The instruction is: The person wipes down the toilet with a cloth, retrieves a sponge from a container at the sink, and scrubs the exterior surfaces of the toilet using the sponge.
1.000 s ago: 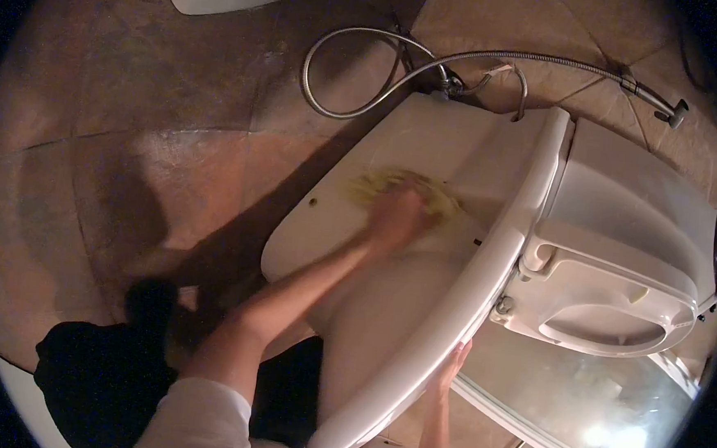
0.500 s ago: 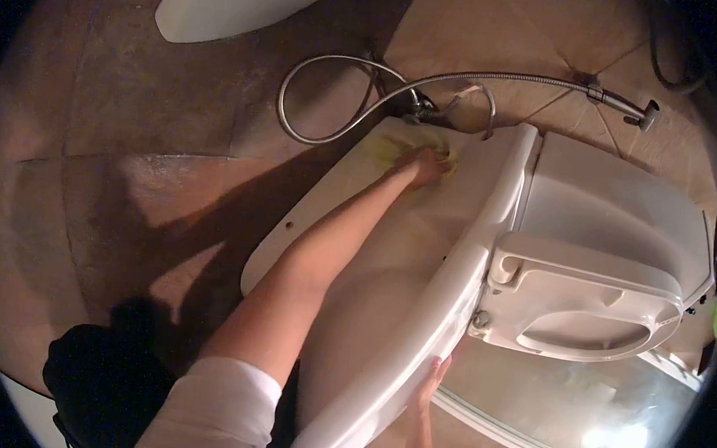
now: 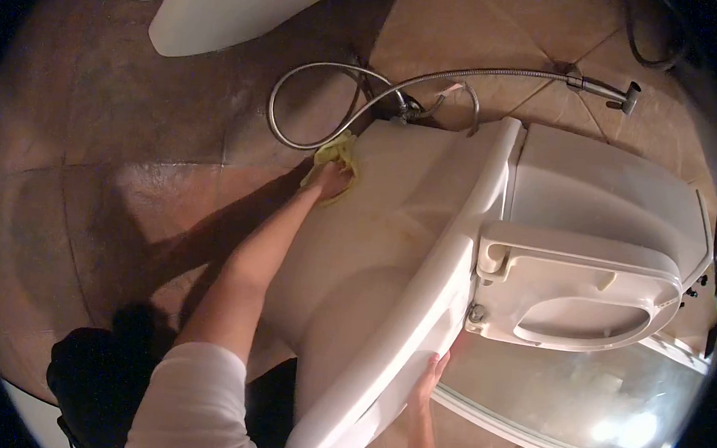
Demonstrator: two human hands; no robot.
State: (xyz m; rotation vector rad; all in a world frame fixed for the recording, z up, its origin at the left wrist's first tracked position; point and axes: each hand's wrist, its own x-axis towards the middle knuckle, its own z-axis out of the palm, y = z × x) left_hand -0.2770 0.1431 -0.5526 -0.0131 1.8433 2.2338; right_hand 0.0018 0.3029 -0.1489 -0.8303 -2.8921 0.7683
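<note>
A white toilet (image 3: 404, 284) lies sideways across the view, its seat and lid (image 3: 584, 299) raised. My left hand (image 3: 328, 179) is closed on a crumpled yellow cloth (image 3: 342, 151). It presses the cloth against the lower side of the toilet base, by the edge near the floor. On the other side of the bowl, my right hand (image 3: 427, 380) lies against the rim with its fingers stretched out. Part of that hand's palm side is hidden against the toilet.
A metal spray hose (image 3: 279, 108) loops beside the base and ends in a spray head (image 3: 625, 97) by the tiled wall. Brown tiles (image 3: 139, 186) cover the floor. Another white fixture (image 3: 215, 10) stands at the top. A glass panel (image 3: 569, 401) is at lower right.
My left hand has slid the yellow cloth leftward and slightly down the toilet's side, to the edge near the floor. The right hand stays on the rim. The view has shifted slightly.
</note>
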